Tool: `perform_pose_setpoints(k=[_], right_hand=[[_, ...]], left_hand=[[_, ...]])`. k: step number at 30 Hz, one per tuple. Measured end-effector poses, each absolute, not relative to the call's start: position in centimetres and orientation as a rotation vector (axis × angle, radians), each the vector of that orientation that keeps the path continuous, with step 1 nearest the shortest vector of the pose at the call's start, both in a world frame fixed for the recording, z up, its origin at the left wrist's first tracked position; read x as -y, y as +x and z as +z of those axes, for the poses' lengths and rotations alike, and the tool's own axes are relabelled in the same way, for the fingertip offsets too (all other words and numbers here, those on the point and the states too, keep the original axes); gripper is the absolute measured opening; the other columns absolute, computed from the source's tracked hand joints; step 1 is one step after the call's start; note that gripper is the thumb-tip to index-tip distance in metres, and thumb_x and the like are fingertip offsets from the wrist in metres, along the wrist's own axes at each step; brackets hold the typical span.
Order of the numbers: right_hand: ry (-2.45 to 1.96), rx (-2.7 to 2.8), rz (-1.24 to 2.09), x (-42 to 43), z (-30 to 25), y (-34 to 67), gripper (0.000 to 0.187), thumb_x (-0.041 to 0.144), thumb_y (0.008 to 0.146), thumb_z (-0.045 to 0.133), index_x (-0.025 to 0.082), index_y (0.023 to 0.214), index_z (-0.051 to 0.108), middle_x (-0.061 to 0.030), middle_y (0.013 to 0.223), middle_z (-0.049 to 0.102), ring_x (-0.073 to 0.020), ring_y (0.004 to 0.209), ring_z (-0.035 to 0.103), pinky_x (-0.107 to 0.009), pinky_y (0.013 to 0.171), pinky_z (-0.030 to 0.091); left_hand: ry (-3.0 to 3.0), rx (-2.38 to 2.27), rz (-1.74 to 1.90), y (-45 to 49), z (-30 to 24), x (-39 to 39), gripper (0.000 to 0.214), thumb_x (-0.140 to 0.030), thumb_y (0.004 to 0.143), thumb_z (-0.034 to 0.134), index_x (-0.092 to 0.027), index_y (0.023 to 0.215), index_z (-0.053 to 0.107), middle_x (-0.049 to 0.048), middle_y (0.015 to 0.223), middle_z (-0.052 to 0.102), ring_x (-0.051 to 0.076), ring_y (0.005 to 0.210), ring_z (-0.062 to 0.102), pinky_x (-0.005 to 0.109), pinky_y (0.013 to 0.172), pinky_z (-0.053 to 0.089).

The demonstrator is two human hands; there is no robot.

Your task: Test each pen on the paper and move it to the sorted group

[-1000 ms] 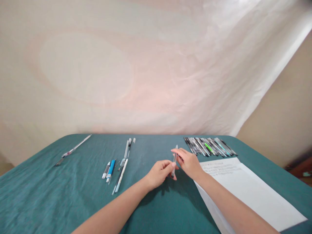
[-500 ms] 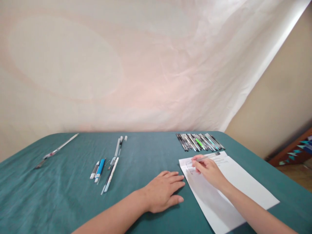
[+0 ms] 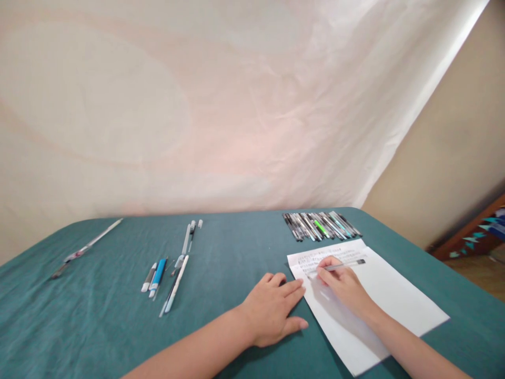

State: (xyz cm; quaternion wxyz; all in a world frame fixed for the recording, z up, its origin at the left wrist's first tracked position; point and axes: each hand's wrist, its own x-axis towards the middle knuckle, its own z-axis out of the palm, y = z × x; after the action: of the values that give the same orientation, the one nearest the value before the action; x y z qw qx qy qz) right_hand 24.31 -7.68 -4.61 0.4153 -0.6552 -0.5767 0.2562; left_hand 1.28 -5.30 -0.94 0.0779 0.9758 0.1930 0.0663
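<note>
Gripped in my right hand (image 3: 342, 284) is a clear-barrelled pen (image 3: 347, 263) with a dark end, tilted so that its tip meets the paper (image 3: 398, 300) near the left edge. Several lines of handwriting run across the top of the white sheet; the lower part is blank. My left hand (image 3: 274, 308) lies palm down on the green cloth, fingers spread, its fingertips at the sheet's left edge. Nothing is in it. A row of many pens (image 3: 321, 226) lies side by side just beyond the paper.
Left of centre lie a blue pen-like item (image 3: 158, 277), a grey-and-white one (image 3: 149, 277) and a white pen (image 3: 177, 284), with several slim parts and a small cap (image 3: 200, 223). Farther left is a long thin item (image 3: 90, 246). A pale curtain (image 3: 236, 131) hangs behind the table.
My right hand has shifted slightly right and down on the page, with the pen's tip lower. My left hand has slid right to the paper's edge. The view has shifted a little.
</note>
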Motion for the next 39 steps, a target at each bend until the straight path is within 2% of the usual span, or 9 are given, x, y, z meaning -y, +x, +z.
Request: perform_pose_setpoints(k=[4, 11, 39], right_hand=[[-1.683, 1.460, 0.570, 7.65, -5.31, 24.65, 0.019, 0.034, 0.078, 0.046, 0.020, 0.066, 0.048, 0.0038, 0.051, 0.051, -0.0117, 0.047, 0.047, -0.024, 0.048, 0.034], [-1.708, 1.559, 0.499, 7.63, -5.64, 25.09, 0.019, 0.033, 0.080, 0.045, 0.019, 0.068, 0.048, 0.0048, 0.053, 0.049, -0.0114, 0.048, 0.045, -0.024, 0.049, 0.032], [-1.708, 1.588, 0.506, 7.74, -5.05, 24.70, 0.017, 0.031, 0.080, 0.043, 0.019, 0.069, 0.048, 0.0041, 0.054, 0.051, -0.0124, 0.050, 0.048, -0.024, 0.050, 0.034]], left_hand=[[2.939, -0.579, 0.231, 1.19, -1.31, 5.30, 0.056, -0.054, 0.087, 0.021, -0.022, 0.132, 0.033, 0.0022, 0.136, 0.038, 0.024, 0.109, 0.038, 0.037, 0.091, 0.028], [2.928, -0.572, 0.241, 1.19, -1.56, 5.03, 0.056, -0.054, 0.086, 0.022, -0.022, 0.131, 0.034, 0.0015, 0.135, 0.040, 0.024, 0.108, 0.037, 0.036, 0.091, 0.027], [2.934, -0.572, 0.258, 1.18, -1.55, 5.03, 0.056, -0.054, 0.087, 0.022, -0.022, 0.131, 0.035, 0.0014, 0.135, 0.040, 0.025, 0.108, 0.038, 0.036, 0.091, 0.027]])
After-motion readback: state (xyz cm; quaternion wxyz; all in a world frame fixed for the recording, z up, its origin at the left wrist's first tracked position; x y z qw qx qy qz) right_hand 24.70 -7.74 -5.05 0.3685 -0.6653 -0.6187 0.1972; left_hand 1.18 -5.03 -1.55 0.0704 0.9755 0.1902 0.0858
